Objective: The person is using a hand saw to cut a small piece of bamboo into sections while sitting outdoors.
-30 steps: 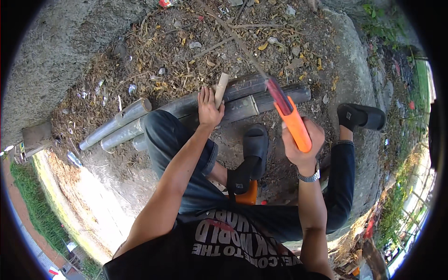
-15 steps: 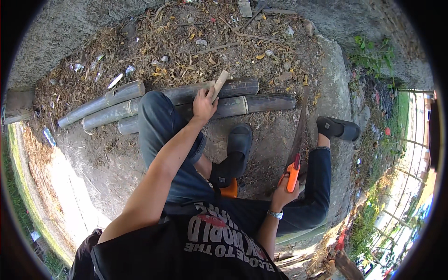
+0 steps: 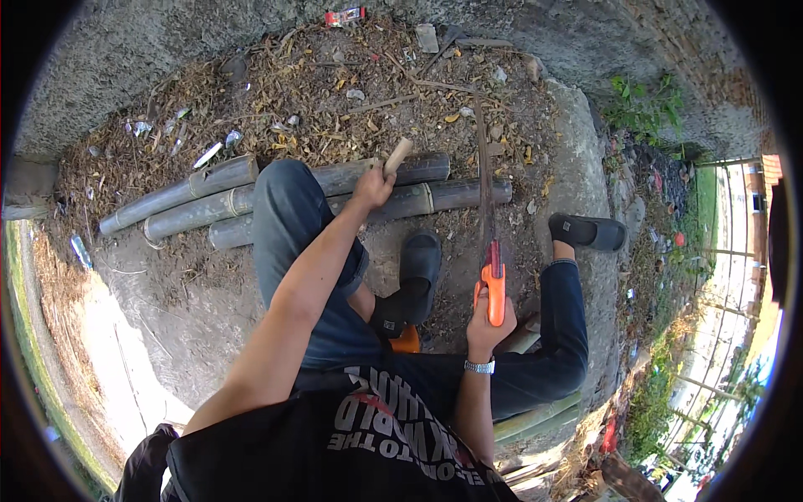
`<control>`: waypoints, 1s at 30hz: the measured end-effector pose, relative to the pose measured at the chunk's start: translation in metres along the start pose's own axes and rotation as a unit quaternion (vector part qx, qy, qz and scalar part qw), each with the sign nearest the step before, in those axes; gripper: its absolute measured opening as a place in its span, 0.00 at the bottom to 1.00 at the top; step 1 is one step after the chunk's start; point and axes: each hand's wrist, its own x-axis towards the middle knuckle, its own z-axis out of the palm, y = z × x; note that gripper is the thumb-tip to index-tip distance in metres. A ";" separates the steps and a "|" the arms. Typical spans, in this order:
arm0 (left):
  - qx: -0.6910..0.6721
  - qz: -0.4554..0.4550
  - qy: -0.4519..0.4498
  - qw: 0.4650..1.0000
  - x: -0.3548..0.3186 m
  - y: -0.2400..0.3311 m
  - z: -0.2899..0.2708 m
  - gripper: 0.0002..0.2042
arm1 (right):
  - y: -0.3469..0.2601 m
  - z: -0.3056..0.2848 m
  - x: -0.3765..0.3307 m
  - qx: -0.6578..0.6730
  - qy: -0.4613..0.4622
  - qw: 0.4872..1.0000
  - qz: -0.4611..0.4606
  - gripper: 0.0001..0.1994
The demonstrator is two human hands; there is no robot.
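Observation:
My left hand (image 3: 374, 187) is closed around a short pale wooden stick (image 3: 399, 156), whose free end points up and to the right. Under it lie dark bamboo poles (image 3: 196, 216), side by side across the ground; my bent left knee covers their middle. In my right hand (image 3: 488, 329) is the orange handle of a hand saw (image 3: 485, 192). Its long brownish blade points away from me, its side crossing in front of the poles' right ends without visibly cutting anything.
My dark slippers rest on the ground, the left (image 3: 420, 268) near the poles, the right (image 3: 590, 232) on a concrete ledge (image 3: 590, 151). Dry leaves and litter cover the far ground below a rough wall (image 3: 150, 67). Green bamboo (image 3: 535, 422) lies beside my right thigh.
My right hand has raised the saw away from me and to the left, its blade now more upright. The left hand keeps the stick, shifted slightly. The view has moved a little.

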 end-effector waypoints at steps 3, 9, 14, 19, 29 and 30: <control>0.035 -0.039 0.059 0.997 0.008 0.011 -0.010 0.23 | -0.024 0.004 -0.004 -0.049 -0.009 0.999 0.004 0.07; 0.083 -0.113 0.127 0.982 0.045 0.020 -0.061 0.21 | -0.038 -0.024 -0.009 -0.011 0.067 0.997 -0.020 0.11; 0.120 -0.021 0.199 0.972 0.086 0.043 -0.133 0.22 | -0.069 -0.097 0.000 -0.071 0.132 0.987 -0.052 0.07; 0.185 0.024 0.309 0.932 0.133 0.101 -0.276 0.22 | -0.097 -0.185 -0.025 -0.129 0.273 0.948 -0.097 0.06; 0.102 0.265 0.283 0.916 0.107 0.241 -0.339 0.30 | -0.098 -0.299 -0.100 -0.233 0.452 0.861 0.005 0.09; 0.096 0.270 0.271 0.919 0.096 0.255 -0.319 0.30 | -0.093 -0.311 -0.106 -0.244 0.457 0.855 0.010 0.09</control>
